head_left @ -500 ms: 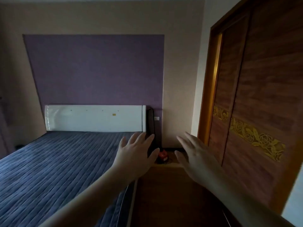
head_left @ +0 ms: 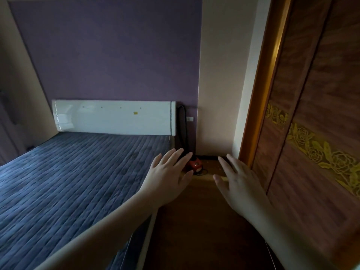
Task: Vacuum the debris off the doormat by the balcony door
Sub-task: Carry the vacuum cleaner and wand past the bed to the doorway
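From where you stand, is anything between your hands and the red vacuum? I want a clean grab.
Nothing visible does. The red vacuum sits on bare wood floor beyond the left hand and right hand.

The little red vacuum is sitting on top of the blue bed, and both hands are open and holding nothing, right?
Not quite. In the head view the red vacuum sits on the floor in the corner beside the bed, not on it. The left hand and right hand are indeed open and empty.
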The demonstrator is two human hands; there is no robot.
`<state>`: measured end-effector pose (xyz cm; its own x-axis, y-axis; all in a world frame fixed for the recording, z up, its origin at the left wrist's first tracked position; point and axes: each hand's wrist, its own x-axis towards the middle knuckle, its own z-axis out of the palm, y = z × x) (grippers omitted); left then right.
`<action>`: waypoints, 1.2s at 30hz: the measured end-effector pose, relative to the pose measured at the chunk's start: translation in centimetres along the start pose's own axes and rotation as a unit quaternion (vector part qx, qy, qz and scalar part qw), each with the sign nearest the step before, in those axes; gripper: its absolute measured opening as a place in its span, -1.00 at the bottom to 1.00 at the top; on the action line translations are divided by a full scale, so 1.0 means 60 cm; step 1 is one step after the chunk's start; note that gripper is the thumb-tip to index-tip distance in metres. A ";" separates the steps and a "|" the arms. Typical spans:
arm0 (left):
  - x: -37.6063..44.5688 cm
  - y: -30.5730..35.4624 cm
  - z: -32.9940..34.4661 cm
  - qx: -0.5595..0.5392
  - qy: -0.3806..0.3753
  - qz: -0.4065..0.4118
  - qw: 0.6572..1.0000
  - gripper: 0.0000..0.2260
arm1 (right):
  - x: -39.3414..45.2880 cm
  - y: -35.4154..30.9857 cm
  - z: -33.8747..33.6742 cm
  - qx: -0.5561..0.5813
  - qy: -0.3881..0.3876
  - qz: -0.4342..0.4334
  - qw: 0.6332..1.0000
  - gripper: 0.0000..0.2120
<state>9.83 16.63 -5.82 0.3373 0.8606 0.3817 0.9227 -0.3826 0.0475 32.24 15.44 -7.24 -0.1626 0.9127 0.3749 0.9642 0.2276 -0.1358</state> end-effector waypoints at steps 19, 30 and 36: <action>0.216 -0.278 0.215 0.011 -0.040 -0.051 0.998 -0.35 | 0.331 -0.065 0.271 0.027 -0.091 -0.017 0.995 -0.38; 0.348 -0.419 0.317 -0.062 -0.059 -0.010 0.996 -0.37 | 0.480 -0.038 0.383 0.002 -0.088 0.010 0.996 -0.41; 0.450 -0.443 0.429 -0.059 -0.104 -0.010 0.993 -0.37 | 0.565 0.035 0.471 -0.004 -0.112 0.017 0.994 -0.41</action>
<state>-0.78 58.68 -20.55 0.3619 0.9144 0.1814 0.9051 -0.3913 0.1664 22.85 56.45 -20.71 -0.1718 0.9727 0.1560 0.9713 0.1936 -0.1379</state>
